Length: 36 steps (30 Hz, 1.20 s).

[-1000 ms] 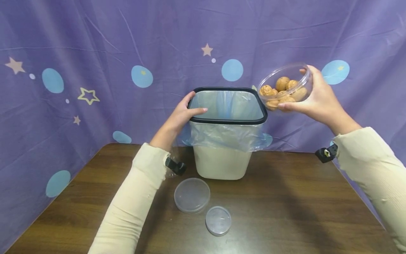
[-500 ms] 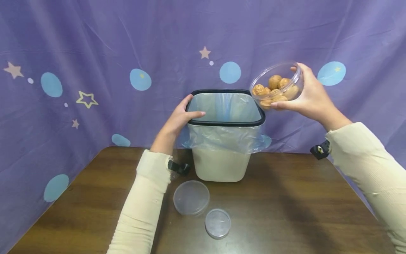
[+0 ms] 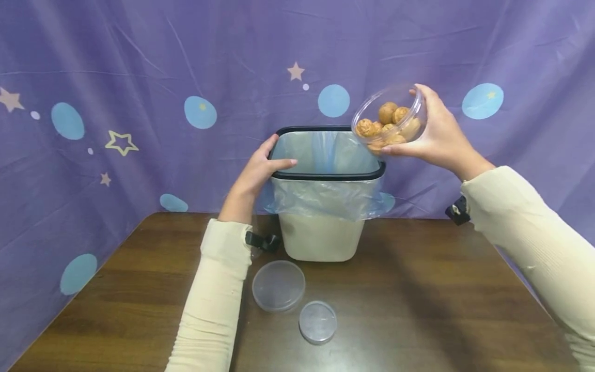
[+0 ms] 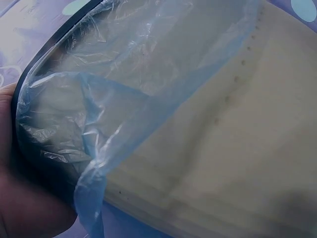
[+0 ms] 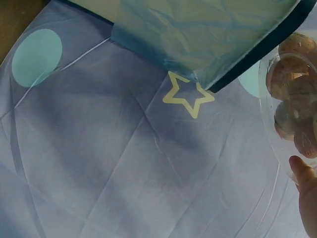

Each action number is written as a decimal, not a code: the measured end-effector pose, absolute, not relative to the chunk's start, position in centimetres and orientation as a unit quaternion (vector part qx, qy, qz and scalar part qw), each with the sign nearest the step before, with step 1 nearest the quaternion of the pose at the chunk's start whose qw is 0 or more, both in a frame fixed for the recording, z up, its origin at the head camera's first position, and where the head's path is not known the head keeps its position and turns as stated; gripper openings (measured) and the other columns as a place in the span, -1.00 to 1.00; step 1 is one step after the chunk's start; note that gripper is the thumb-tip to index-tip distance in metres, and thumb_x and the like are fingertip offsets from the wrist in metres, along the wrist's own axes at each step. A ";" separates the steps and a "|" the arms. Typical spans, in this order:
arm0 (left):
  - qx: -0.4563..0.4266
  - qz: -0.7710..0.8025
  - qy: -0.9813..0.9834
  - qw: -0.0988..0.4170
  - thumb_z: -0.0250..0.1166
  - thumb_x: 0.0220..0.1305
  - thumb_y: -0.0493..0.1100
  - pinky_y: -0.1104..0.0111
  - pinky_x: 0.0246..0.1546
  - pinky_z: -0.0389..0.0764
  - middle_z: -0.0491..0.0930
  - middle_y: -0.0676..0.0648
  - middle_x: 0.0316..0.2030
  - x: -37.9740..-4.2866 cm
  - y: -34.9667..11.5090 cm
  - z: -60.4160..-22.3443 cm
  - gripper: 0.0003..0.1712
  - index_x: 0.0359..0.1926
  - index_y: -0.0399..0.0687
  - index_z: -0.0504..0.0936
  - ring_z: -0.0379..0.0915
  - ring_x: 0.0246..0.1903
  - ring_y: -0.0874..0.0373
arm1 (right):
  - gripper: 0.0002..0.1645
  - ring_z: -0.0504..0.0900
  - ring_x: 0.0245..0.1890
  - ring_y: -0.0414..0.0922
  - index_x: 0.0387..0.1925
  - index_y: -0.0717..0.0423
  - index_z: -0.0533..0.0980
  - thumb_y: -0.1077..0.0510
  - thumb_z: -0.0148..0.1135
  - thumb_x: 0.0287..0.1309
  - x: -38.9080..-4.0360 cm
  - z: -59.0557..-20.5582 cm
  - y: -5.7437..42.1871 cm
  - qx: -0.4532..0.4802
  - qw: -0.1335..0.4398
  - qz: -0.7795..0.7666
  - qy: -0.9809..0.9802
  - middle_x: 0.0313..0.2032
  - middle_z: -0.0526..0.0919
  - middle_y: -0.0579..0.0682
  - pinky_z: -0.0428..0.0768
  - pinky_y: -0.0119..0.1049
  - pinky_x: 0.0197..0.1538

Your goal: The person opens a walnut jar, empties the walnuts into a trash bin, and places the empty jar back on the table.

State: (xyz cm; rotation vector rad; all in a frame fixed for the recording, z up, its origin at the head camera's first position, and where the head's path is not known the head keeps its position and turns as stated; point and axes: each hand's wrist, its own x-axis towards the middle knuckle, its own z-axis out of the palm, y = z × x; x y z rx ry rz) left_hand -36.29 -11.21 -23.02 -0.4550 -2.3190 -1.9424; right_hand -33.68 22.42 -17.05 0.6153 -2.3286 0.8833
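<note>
My right hand (image 3: pixel 441 137) grips a clear round plastic container (image 3: pixel 418 111) at its side, thumb low on the near side. The container is tilted to the left and holds several walnuts (image 3: pixel 388 112), also seen at the right edge of the right wrist view. It hangs above the right rear corner of a white trash bin (image 3: pixel 321 237) with a black rim. My left hand (image 3: pixel 255 170) holds the bin's left rim, thumb over the inner side and fingers outside, partly hidden. A translucent blue bin liner (image 4: pixel 133 109) lines the bin and folds down over its outside.
A large clear round lid (image 3: pixel 279 285) lies on the brown wooden table (image 3: pixel 418 289) in front of the bin. Nearer stands a smaller clear round container or lid (image 3: pixel 318 322). A purple curtain (image 3: pixel 241 57) with stars and blue spots hangs behind.
My right hand has moved left with the tilted container, from beside the bin to over its right rear corner. The walnuts are still in it. My left hand stays on the rim.
</note>
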 end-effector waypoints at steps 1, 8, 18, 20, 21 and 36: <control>-0.148 -0.633 -0.759 0.042 0.32 0.07 -0.23 0.37 0.41 -0.16 -0.11 0.00 0.47 -36.2 -11.3 -23.0 0.02 0.47 -0.13 -0.07 -0.31 0.43 0.24 | 0.41 0.20 0.30 0.08 0.41 0.19 0.00 0.14 0.65 -0.49 -33.7 -16.9 22.3 0.232 0.288 0.329 -0.869 0.31 0.24 0.16 0.11 -0.11 0.38; -0.141 -0.631 -0.762 0.037 0.32 0.09 -0.20 0.32 0.41 -0.17 -0.16 0.01 0.48 -36.1 -11.6 -23.0 0.04 0.47 -0.09 -0.10 -0.35 0.44 0.23 | 0.42 0.19 0.31 0.07 0.41 0.15 -0.01 0.14 0.66 -0.50 -34.2 -16.0 22.0 0.240 0.297 0.315 -0.869 0.31 0.23 0.14 0.10 -0.12 0.39; -0.143 -0.632 -0.760 0.037 0.32 0.09 -0.20 0.31 0.42 -0.17 -0.16 0.01 0.48 -36.2 -11.4 -23.0 0.04 0.47 -0.10 -0.10 -0.35 0.44 0.22 | 0.43 0.15 0.34 0.09 0.41 0.23 -0.01 0.17 0.66 -0.53 -35.1 -15.6 22.5 0.272 0.313 0.283 -0.865 0.32 0.20 0.23 0.05 -0.08 0.41; -0.143 -0.634 -0.759 0.039 0.32 0.08 -0.21 0.31 0.42 -0.17 -0.15 0.00 0.48 -36.1 -11.4 -23.1 0.04 0.47 -0.11 -0.10 -0.35 0.44 0.21 | 0.43 0.14 0.33 0.12 0.41 0.24 -0.01 0.17 0.65 -0.52 -35.3 -15.6 22.8 0.270 0.314 0.278 -0.867 0.33 0.18 0.25 0.04 -0.05 0.41; -0.143 -0.635 -0.758 0.039 0.32 0.08 -0.21 0.31 0.42 -0.17 -0.15 0.00 0.48 -36.1 -11.5 -23.1 0.04 0.47 -0.11 -0.10 -0.35 0.44 0.21 | 0.43 0.13 0.33 0.13 0.40 0.25 -0.01 0.17 0.65 -0.52 -35.4 -15.6 22.9 0.270 0.314 0.273 -0.868 0.33 0.16 0.26 0.04 -0.03 0.41; -0.141 -0.636 -0.758 0.037 0.33 0.08 -0.20 0.30 0.42 -0.16 -0.16 0.00 0.48 -36.1 -11.5 -23.2 0.04 0.47 -0.09 -0.09 -0.35 0.44 0.20 | 0.44 0.12 0.32 0.14 0.40 0.23 0.00 0.20 0.66 -0.57 -36.4 -16.9 23.6 0.282 0.327 0.271 -0.860 0.37 0.12 0.20 0.07 0.02 0.39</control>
